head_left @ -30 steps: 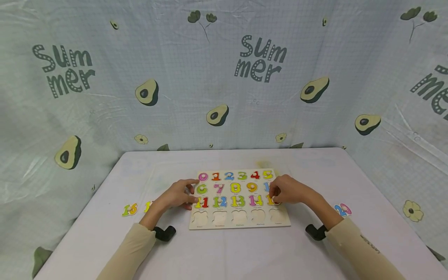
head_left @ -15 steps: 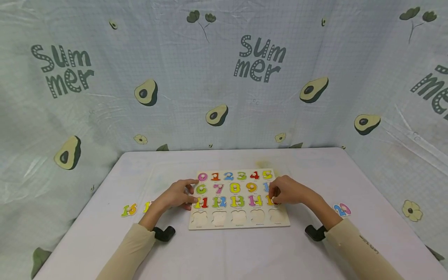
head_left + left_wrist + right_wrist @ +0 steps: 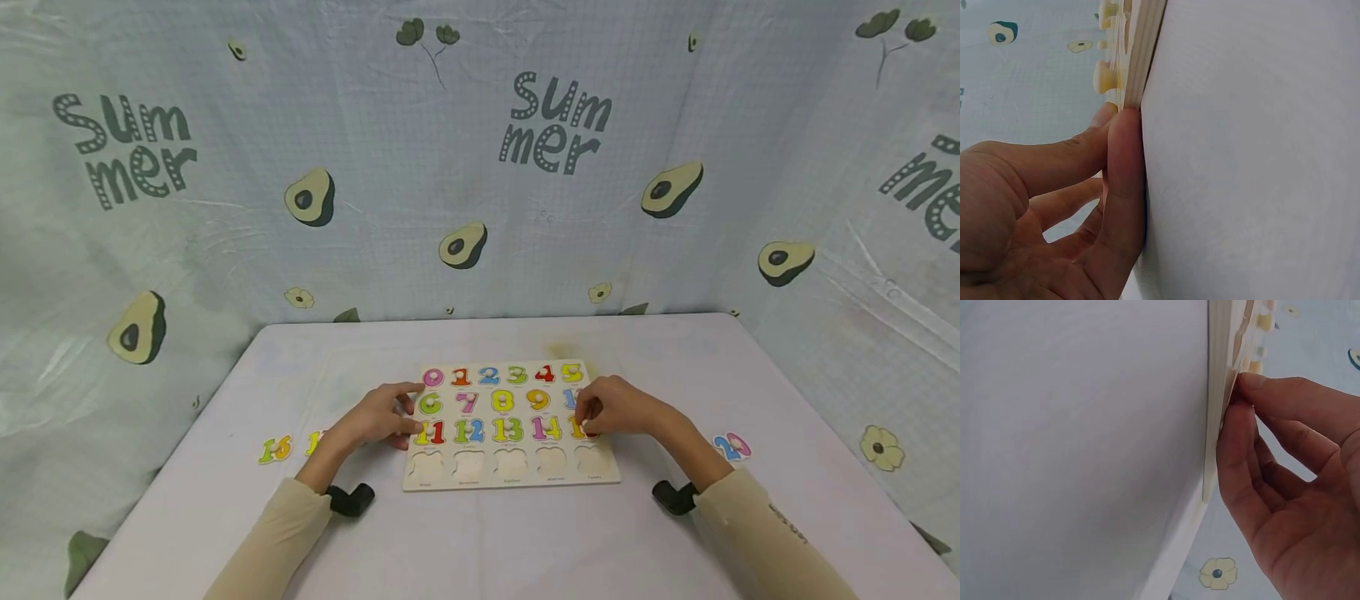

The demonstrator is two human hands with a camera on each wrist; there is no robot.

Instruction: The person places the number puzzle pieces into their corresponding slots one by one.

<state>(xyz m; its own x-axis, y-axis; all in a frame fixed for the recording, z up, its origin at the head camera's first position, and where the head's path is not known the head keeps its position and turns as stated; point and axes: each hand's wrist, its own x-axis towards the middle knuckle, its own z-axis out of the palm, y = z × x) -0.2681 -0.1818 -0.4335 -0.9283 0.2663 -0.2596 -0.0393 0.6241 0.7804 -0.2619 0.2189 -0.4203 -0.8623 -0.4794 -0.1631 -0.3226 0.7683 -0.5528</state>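
Observation:
A wooden number puzzle board [image 3: 487,485] lies flat on the table, with knobbed pieces 0 to 15 in its upper rows and bare recesses along the bottom row. My left hand [image 3: 384,414] holds the board's left edge; in the left wrist view its thumb lies at the top and a finger [image 3: 1126,156] against the side. At the right end of the third row, my right hand [image 3: 626,407] pinches the knob of the number 15 piece [image 3: 577,428], which it partly covers. The right wrist view shows thumb and finger together beside the board's edge [image 3: 1217,362].
Left of the board lie a number 16 piece [image 3: 275,449] and another piece [image 3: 313,441] mostly hidden by the left forearm. A number 20 piece [image 3: 732,447] lies beyond the right wrist. A printed curtain [image 3: 375,167] hangs behind the white table [image 3: 480,550].
Both hands keep their places on the board and the number 15 piece. The head view shifts very slightly; nothing else visibly moves.

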